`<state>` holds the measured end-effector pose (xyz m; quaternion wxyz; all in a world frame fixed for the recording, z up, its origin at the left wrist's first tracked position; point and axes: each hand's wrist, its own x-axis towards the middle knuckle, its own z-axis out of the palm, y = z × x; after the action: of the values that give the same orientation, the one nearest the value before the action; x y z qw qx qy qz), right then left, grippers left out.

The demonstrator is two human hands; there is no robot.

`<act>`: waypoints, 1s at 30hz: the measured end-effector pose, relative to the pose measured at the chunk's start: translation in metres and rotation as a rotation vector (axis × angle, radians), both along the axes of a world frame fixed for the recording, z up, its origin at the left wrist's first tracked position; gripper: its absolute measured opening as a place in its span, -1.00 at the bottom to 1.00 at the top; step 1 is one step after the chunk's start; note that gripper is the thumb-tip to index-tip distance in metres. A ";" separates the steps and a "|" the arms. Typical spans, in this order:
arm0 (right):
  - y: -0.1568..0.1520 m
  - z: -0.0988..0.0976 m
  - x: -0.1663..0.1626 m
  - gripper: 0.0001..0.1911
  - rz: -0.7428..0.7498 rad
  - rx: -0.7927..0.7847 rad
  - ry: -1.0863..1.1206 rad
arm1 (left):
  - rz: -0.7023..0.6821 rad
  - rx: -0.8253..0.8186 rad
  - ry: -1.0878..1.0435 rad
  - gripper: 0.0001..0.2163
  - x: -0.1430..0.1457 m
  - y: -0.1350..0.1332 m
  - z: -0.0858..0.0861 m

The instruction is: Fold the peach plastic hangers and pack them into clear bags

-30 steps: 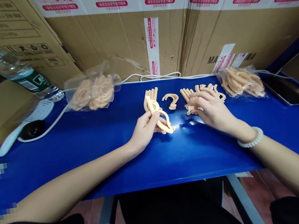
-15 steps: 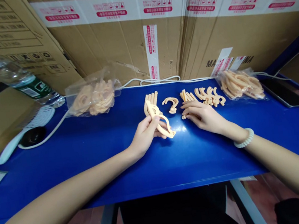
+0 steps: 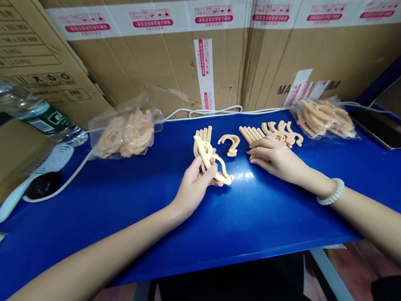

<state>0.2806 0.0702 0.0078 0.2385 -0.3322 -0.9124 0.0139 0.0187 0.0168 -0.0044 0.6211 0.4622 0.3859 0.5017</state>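
My left hand (image 3: 194,181) is closed round a few beige curved plastic pieces (image 3: 207,155), which cross one another and look like clothes-hanger parts. Just behind it stands a group of upright-looking beige rods (image 3: 204,133), partly covered. Over a row of slanting beige straight pieces (image 3: 250,133) lies my right hand (image 3: 274,155), its fingers stretched across their near ends. Its thumb is hidden. Between the hands are beige hook-shaped pieces (image 3: 231,144), nested together. More beige wavy hooks (image 3: 283,132) lie in a row just beyond the right hand.
Clear bags of beige pieces lie at the back left (image 3: 124,134) and back right (image 3: 323,117). At left are a water bottle (image 3: 34,110), a pale hairbrush (image 3: 21,190) and a black oval object (image 3: 44,183). A phone (image 3: 381,128) lies far right. Cardboard (image 3: 158,71) walls the blue table (image 3: 198,236).
My right hand has shifted slightly right, uncovering more of the straight pieces. The pieces in my left hand have turned a little. The whole view has tilted slightly.
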 end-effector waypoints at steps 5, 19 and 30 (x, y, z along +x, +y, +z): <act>-0.019 0.011 -0.013 -0.59 -0.007 0.061 0.121 | 0.050 0.203 0.179 -0.67 -0.002 -0.003 -0.004; -0.051 0.015 -0.037 -0.65 0.145 0.289 -0.192 | 0.086 0.306 0.273 -0.76 0.000 -0.009 -0.006; -0.052 0.024 -0.032 -0.59 0.149 -0.216 0.209 | 0.152 0.261 0.268 -0.79 -0.002 -0.006 0.000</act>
<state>0.2485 0.0178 0.0317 0.2935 -0.2843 -0.8979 0.1639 0.0167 0.0109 -0.0048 0.4594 0.5708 0.4305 0.5271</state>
